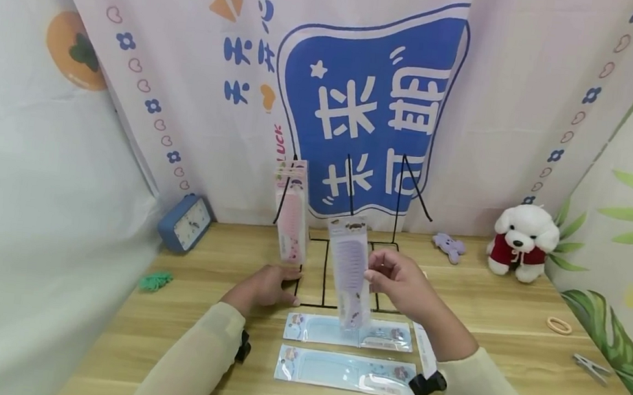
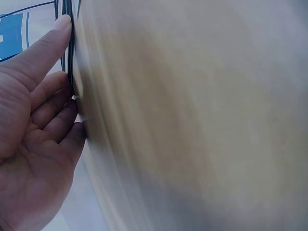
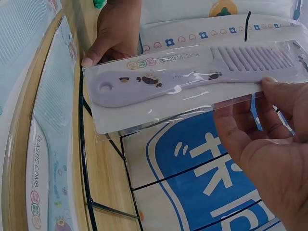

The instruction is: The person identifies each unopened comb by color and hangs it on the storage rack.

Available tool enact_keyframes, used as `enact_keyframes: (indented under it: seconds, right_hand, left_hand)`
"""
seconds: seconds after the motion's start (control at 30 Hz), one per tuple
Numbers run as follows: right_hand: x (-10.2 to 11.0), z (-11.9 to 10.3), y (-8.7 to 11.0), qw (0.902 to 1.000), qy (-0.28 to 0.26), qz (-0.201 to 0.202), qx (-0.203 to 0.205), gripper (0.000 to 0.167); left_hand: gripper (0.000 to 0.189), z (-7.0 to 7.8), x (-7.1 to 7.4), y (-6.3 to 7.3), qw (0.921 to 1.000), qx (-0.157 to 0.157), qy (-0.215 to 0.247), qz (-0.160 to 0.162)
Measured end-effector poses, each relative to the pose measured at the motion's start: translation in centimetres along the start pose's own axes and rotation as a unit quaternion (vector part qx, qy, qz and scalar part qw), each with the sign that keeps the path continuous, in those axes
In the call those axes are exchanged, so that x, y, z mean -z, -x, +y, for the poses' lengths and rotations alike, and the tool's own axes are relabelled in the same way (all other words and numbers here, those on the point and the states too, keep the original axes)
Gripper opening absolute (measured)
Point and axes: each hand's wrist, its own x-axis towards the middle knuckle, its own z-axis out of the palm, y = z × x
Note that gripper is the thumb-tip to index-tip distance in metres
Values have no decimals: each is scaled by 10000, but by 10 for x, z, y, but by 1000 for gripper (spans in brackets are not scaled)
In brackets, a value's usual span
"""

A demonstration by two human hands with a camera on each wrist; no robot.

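My right hand (image 1: 400, 282) pinches the edge of a clear-packed purple plastic comb (image 1: 350, 273), thumb on the front and fingers behind. The comb pack stands upright, its top edge right at the tip of the middle hook (image 1: 350, 185) in the head view. My left hand (image 1: 266, 288) holds the left front corner of a black wire display rack (image 1: 325, 264); its thumb (image 2: 60, 26) lies against the wire. Packed pink combs (image 1: 290, 220) hang on the rack's left hook. Two packed blue combs (image 1: 330, 331) lie flat before the rack.
A white-edged pack (image 1: 424, 350) lies partly under my right wrist. Around the table are a blue clock (image 1: 187, 223), green tangle (image 1: 156, 281), purple toy (image 1: 449, 246), white plush dog (image 1: 522, 240), ring (image 1: 559, 325) and silver clip (image 1: 592, 368). A printed curtain (image 1: 513, 116) hangs behind.
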Motion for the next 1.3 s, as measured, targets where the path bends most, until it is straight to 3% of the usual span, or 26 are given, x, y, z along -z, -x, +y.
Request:
enact_keyframes:
  seconds: [0.33,0.67,0.87,1.1,1.3]
  right_hand:
    - [0,2,-5,9994,48,162,-295,10]
    - [-4,11,-13,9985,84,327,-423,12]
    - [-4,12,-45,9951,41,664,-726,11]
    - [0,13,-101,9898,-661,990,-782,11]
    - [13,20,-122,9882,-466,1222,-801,14]
  left_hand:
    - [74,2,6,1,10000,61,-35,60]
    - [76,-1,2,5,9998,174,-39,16]
    - [76,-3,1,5,9998,203,79,-9]
    - [76,-6,3,4,9999,136,-5,44]
    - [77,-3,1,2,10000,-3,-40,-37]
